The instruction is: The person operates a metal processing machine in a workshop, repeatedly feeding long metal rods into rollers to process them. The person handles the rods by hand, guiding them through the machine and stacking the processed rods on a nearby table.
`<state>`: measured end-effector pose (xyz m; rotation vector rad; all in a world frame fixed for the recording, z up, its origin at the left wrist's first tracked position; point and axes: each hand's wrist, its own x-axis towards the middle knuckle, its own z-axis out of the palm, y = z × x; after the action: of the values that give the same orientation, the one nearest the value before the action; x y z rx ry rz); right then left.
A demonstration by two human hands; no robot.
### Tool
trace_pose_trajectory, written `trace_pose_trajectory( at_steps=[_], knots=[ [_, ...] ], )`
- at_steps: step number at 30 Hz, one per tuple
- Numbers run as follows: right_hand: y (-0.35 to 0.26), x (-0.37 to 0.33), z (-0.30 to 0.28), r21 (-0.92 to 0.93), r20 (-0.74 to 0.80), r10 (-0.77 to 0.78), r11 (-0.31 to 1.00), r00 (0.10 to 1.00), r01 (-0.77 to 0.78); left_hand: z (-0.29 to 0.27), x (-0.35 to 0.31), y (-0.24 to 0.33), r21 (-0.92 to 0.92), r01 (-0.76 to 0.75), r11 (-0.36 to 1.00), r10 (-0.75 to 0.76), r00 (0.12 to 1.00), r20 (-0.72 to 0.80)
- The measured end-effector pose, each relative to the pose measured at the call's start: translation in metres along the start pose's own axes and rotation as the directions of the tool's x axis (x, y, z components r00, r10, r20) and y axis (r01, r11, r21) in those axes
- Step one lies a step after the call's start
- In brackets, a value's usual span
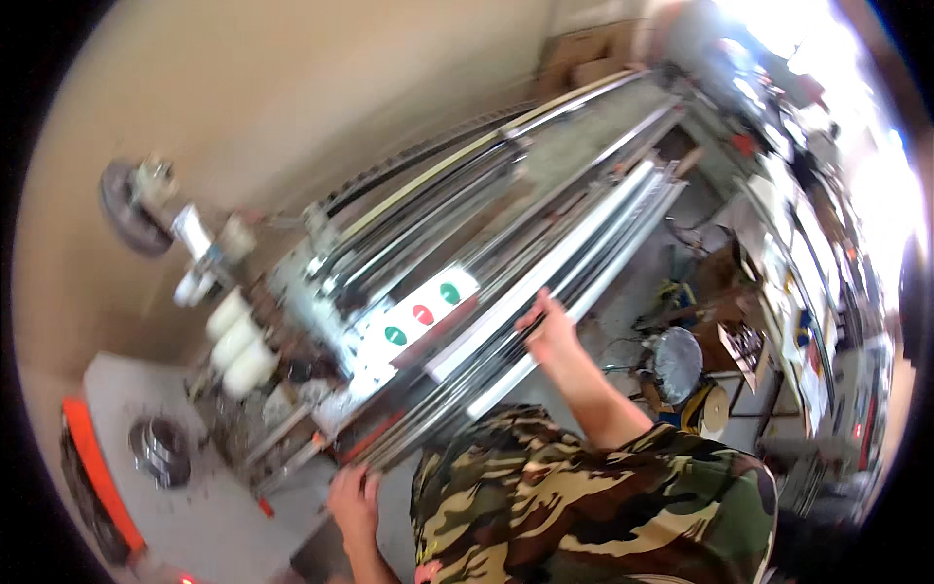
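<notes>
A bundle of long, thin metal strips and profiles, some white and some dark, lies slantwise along the front of a long machine. My right hand is at the middle of the bundle, its fingers curled over the strips near the edge. Close to the bundle's near lower end is my left hand, its fingertips beside the strip ends; blur hides whether they touch. A white button panel with green and red round buttons sits just behind the strips.
White cylinders stand at the machine's left end, above a grey surface with a dark round part. Cardboard boxes are at the far end. At right are a round bag-covered container and a cluttered bench.
</notes>
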<state>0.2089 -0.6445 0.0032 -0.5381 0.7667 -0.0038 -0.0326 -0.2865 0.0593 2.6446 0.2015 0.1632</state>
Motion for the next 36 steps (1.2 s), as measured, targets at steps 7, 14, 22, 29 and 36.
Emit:
trace_pose_trajectory(
  at_steps=[7, 14, 22, 29, 36],
  knots=[
    [0.017, 0.022, -0.029, -0.067, -0.188, 0.021, 0.997, 0.982, -0.034, 0.008, -0.012, -0.009, 0.062, 0.063, 0.996, -0.073, 0.979, 0.188],
    [0.012, 0.028, -0.032, -0.137, -0.22, -0.049, 0.99, 0.974, 0.018, 0.005, 0.0, 0.009, 0.05, -0.002, 0.999, -0.008, 0.979, 0.206],
    [0.014, 0.042, -0.033, -0.242, -0.167, -0.052, 0.97, 0.985, 0.01, 0.018, -0.003, -0.001, 0.035, -0.07, 0.997, 0.061, 0.976, 0.209],
    [0.011, 0.063, -0.065, -0.848, -0.09, -0.157, 0.531, 0.983, 0.007, 0.04, 0.009, -0.013, 0.004, -0.065, 0.998, 0.063, 0.98, 0.191],
    [-0.001, 0.009, -0.07, -0.724, 0.566, -0.145, -0.558, 0.812, 0.405, 0.076, 0.018, -0.039, 0.052, -0.193, 0.98, 0.191, 0.98, 0.05]
  ],
)
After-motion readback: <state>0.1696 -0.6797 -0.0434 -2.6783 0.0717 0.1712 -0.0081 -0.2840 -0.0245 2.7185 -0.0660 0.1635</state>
